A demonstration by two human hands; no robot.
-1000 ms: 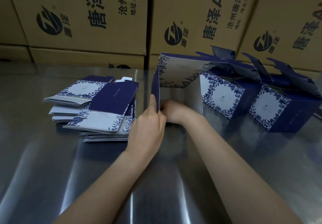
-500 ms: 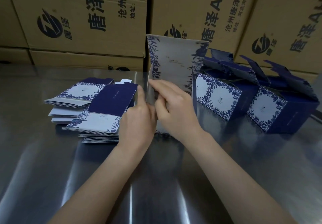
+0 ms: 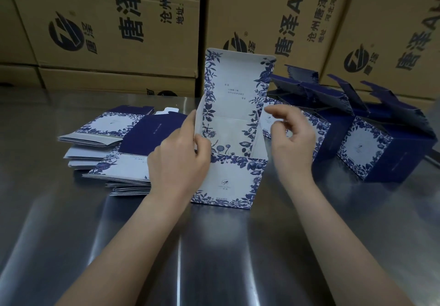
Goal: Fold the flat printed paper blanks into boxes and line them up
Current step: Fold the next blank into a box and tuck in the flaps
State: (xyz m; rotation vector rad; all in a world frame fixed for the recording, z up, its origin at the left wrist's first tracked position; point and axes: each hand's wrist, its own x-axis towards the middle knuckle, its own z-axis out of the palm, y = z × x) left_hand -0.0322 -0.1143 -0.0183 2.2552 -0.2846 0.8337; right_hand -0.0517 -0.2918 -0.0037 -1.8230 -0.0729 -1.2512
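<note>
A blue-and-white floral paper box stands upright on the metal table in the middle, its lid flap raised at the back. My left hand grips the box's left wall, thumb over the top edge. My right hand hovers just right of the box with fingers loosely curled, holding nothing. To the right stand two folded dark blue boxes, the nearer-centre box and the far-right box, lids open. A pile of flat blanks lies to the left.
The work surface is a shiny steel table. Large brown cardboard cartons with printed Chinese lettering form a wall along the table's far edge, right behind the boxes.
The box has gone from lying on its side to standing upright with the lid up. My right hand has come out of it and off to the right; my left still holds the left wall.
</note>
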